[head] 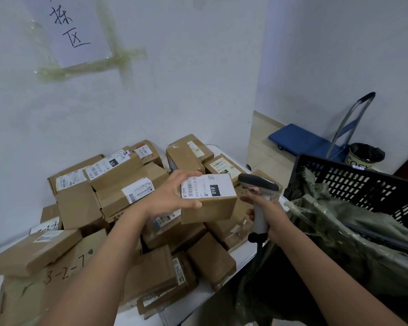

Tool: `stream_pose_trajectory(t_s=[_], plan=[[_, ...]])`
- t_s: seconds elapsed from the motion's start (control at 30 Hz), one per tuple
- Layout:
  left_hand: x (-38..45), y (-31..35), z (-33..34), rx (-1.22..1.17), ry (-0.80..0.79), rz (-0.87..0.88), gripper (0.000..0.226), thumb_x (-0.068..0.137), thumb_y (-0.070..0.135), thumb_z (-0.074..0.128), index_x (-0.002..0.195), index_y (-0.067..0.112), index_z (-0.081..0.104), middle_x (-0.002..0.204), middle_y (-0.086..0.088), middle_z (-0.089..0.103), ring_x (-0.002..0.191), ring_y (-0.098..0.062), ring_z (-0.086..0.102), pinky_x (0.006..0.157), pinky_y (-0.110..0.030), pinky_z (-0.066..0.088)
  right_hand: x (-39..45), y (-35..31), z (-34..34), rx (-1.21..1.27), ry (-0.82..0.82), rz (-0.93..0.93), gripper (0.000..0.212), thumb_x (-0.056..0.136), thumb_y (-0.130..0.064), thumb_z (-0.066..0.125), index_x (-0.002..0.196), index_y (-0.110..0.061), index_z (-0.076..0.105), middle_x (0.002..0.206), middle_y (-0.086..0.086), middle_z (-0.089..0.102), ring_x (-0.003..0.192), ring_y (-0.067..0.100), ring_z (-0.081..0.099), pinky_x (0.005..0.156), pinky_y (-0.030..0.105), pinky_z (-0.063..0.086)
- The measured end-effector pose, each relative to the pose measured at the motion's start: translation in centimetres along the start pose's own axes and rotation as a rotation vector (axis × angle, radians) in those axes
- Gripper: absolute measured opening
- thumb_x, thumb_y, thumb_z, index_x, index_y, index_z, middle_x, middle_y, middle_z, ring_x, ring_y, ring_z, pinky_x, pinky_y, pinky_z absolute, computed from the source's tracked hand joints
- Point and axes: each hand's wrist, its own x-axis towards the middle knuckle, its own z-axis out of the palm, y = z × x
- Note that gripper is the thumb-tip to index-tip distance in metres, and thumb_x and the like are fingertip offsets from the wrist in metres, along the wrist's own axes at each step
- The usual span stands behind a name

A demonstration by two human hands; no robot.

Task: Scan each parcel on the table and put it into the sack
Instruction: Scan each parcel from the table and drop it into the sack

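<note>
Brown box (207,198), label up, long side running left to right, is held by the left hand (174,194) above the pile (118,184) on the surface (236,257). Just right of it, the right hand (266,212) grips the scanner (257,184), beside the sack (339,231).

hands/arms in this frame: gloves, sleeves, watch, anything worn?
Nothing worn that shows. The left hand and right hand are bare, no gloves, and no rings can be seen. Both forearms are bare from wrist to the frame's lower edge: no sleeve, cuff, watch, band or marking in view. Anything above the elbows is out of frame.
</note>
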Motion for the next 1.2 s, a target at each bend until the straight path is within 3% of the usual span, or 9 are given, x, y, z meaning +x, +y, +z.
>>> stream_pose_trajectory(t_s=[0.13, 0.23, 0.4, 0.57, 0.73, 0.87, 0.97, 1.07, 1.2], plan=[[1.9, 0.3, 1.2, 0.084, -0.164, 0.002, 0.076, 0.079, 0.036, 0.081, 0.140, 0.047, 0.038, 0.133, 0.026, 0.034, 0.123, 0.002, 0.039, 0.100, -0.024, 0.041, 0.9, 0.0, -0.5, 0.034, 0.122, 0.024, 0.044, 0.082, -0.030, 0.077, 0.117, -0.009, 0.062, 0.100, 0.011, 0.073, 0.065, 0.019, 0.062, 0.059, 0.032, 0.051], [3.5, 0.6, 1.9, 0.138, -0.268, -0.008, 0.079, 0.078, 0.038, 0.080, 0.142, 0.047, 0.035, 0.141, 0.023, 0.030, 0.129, -0.006, 0.035, 0.110, -0.036, 0.037, 1.4, -0.3, -0.7, 0.031, 0.150, 0.042, 0.053, 0.077, -0.036, 0.081, 0.119, -0.009, 0.062, 0.096, 0.015, 0.072, 0.063, 0.020, 0.063, 0.057, 0.032, 0.052], [4.5, 1.1, 2.3, 0.095, -0.318, -0.021, 0.080, 0.079, 0.020, 0.077, 0.143, 0.047, 0.036, 0.145, 0.022, 0.028, 0.131, -0.011, 0.033, 0.111, -0.040, 0.037, 1.3, -0.9, -0.6, 0.012, 0.144, 0.030, 0.047, 0.081, -0.032, 0.079, 0.117, -0.009, 0.060, 0.082, 0.011, 0.069, 0.056, 0.017, 0.062, 0.055, 0.031, 0.050], [4.1, -1.1, 3.8, 0.008, -0.050, -0.054, 0.089, 0.080, 0.015, 0.076, 0.151, 0.038, 0.028, 0.155, 0.015, 0.024, 0.141, -0.012, 0.030, 0.117, -0.040, 0.032, 0.9, -0.8, -0.4, -0.009, 0.140, 0.007, 0.041, 0.085, -0.028, 0.075, 0.116, -0.007, 0.059, 0.079, 0.009, 0.065, 0.054, 0.015, 0.059, 0.052, 0.028, 0.048], [1.8, -1.1, 7.5, -0.417, 0.290, -0.356, 0.071, 0.095, 0.032, 0.065, 0.154, 0.028, 0.026, 0.153, 0.002, 0.038, 0.135, -0.020, 0.041, 0.108, -0.033, 0.035, 0.6, -0.2, -0.7, 0.015, 0.152, 0.017, 0.042, 0.083, -0.027, 0.077, 0.116, -0.006, 0.061, 0.083, 0.011, 0.066, 0.056, 0.016, 0.060, 0.050, 0.026, 0.050], [1.1, -0.4, 9.5, -0.855, 0.263, -0.589, 0.081, 0.089, 0.060, 0.059, 0.154, 0.042, 0.015, 0.156, -0.004, 0.036, 0.142, -0.035, 0.033, 0.104, -0.059, 0.038, 0.4, 0.4, -0.2, -0.013, 0.131, 0.055, 0.044, 0.081, -0.031, 0.078, 0.114, -0.009, 0.059, 0.095, 0.015, 0.069, 0.064, 0.020, 0.062, 0.055, 0.030, 0.052], [1.2, -0.6, 10.3, -1.012, 0.200, -0.635, 0.098, 0.078, 0.047, 0.076, 0.152, 0.047, 0.013, 0.143, -0.009, 0.050, 0.127, -0.047, 0.048, 0.101, -0.071, 0.037, 0.4, 0.8, 0.2, -0.042, 0.122, 0.050, 0.044, 0.082, -0.033, 0.078, 0.114, -0.009, 0.060, 0.100, 0.015, 0.071, 0.067, 0.020, 0.063, 0.058, 0.031, 0.052], [1.1, -0.7, 10.5, -1.077, 0.189, -0.600, 0.104, 0.064, 0.033, 0.085, 0.148, 0.043, 0.026, 0.123, -0.012, 0.065, 0.113, -0.043, 0.060, 0.099, -0.073, 0.037, 0.2, 0.6, 0.5, -0.044, 0.093, 0.042, 0.042, 0.083, -0.031, 0.077, 0.115, -0.008, 0.061, 0.095, 0.011, 0.074, 0.062, 0.018, 0.061, 0.056, 0.029, 0.052], [0.7, -0.9, 10.3, -1.066, 0.239, -0.563, 0.108, 0.065, 0.028, 0.086, 0.149, 0.046, 0.021, 0.130, -0.010, 0.059, 0.119, -0.039, 0.055, 0.095, -0.070, 0.044, -0.5, -0.3, 0.2, -0.076, 0.046, 0.023, 0.040, 0.085, -0.028, 0.076, 0.115, -0.006, 0.060, 0.092, 0.009, 0.076, 0.055, 0.014, 0.060, 0.051, 0.026, 0.050]])
